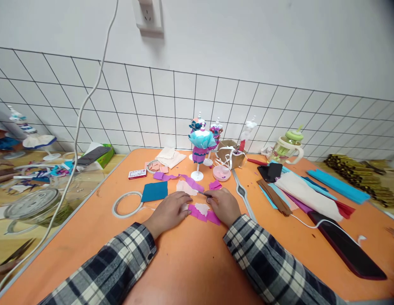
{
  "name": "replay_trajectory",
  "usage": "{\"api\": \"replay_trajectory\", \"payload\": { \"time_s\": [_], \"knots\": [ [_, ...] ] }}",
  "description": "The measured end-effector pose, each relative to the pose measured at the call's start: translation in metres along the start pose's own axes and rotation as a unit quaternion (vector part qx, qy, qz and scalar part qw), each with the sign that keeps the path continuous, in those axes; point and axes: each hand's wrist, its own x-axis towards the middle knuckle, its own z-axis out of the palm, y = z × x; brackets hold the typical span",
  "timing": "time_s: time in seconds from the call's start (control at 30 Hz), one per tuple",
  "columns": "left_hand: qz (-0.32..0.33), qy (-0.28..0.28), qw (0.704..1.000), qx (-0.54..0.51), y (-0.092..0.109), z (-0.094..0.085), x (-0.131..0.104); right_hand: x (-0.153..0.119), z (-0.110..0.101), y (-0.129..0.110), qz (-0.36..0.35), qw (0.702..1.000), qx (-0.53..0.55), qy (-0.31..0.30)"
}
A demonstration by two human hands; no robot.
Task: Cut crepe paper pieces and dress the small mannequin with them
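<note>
My left hand (pixel 171 212) rests on the table with bent fingers and thumb on a pale piece of crepe paper (pixel 184 206). My right hand (pixel 225 206) is closed around what look like small scissors (pixel 209 197), their dark handle loops at the fingers and the tip pointing left. Between my hands lies magenta crepe paper (pixel 197 213) with a whitish torn piece (pixel 201 209) on top. Just beyond are a purple strip (pixel 194 183) and a pale pink piece (pixel 185 187). A small dress form (pixel 200 153) in turquoise and purple paper stands behind them.
A tape roll (pixel 116 206) and a blue paper square (pixel 155 191) lie left. Behind stand more dress forms (pixel 249 127) and a pink dish (pixel 221 173). Crepe rolls (pixel 308 195), a black device (pixel 346 245) and a cup (pixel 287 146) are right. A cable (pixel 79 114) hangs left.
</note>
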Motion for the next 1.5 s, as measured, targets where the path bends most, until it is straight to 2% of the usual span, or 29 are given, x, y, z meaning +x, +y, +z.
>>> {"api": "replay_trajectory", "payload": {
  "time_s": [0.13,0.27,0.47,0.67,0.83,1.0,1.27,1.4,1.5],
  "knots": [
    [0.002,0.012,1.000,0.025,0.010,-0.004,0.001,0.010,0.006,-0.005,-0.032,0.999,-0.028,-0.024],
    [-0.004,0.014,0.999,0.048,0.010,-0.005,0.001,0.028,0.016,-0.004,-0.084,0.992,-0.064,-0.067],
    [0.053,-0.035,0.997,0.039,0.008,-0.005,0.003,0.037,0.030,0.005,-0.104,0.989,-0.064,-0.080],
    [0.058,-0.046,0.996,0.048,0.001,-0.009,0.002,0.016,0.009,0.005,-0.106,0.994,-0.004,-0.021],
    [0.063,-0.049,0.995,0.064,-0.008,-0.016,0.001,0.000,-0.003,0.009,-0.172,0.980,0.013,-0.096],
    [0.056,-0.057,0.993,0.090,-0.011,-0.017,0.001,0.003,0.001,0.017,-0.134,0.981,-0.034,-0.139],
    [0.043,-0.032,0.991,0.122,-0.015,-0.019,0.001,0.007,-0.011,0.035,-0.040,0.993,-0.084,-0.077],
    [0.045,-0.013,0.991,0.122,-0.009,-0.021,0.002,0.006,-0.011,0.033,-0.044,0.992,-0.081,-0.087],
    [0.079,-0.027,0.992,0.097,-0.001,-0.021,0.003,0.005,-0.011,0.029,-0.052,0.994,-0.061,-0.069]
  ]
}}
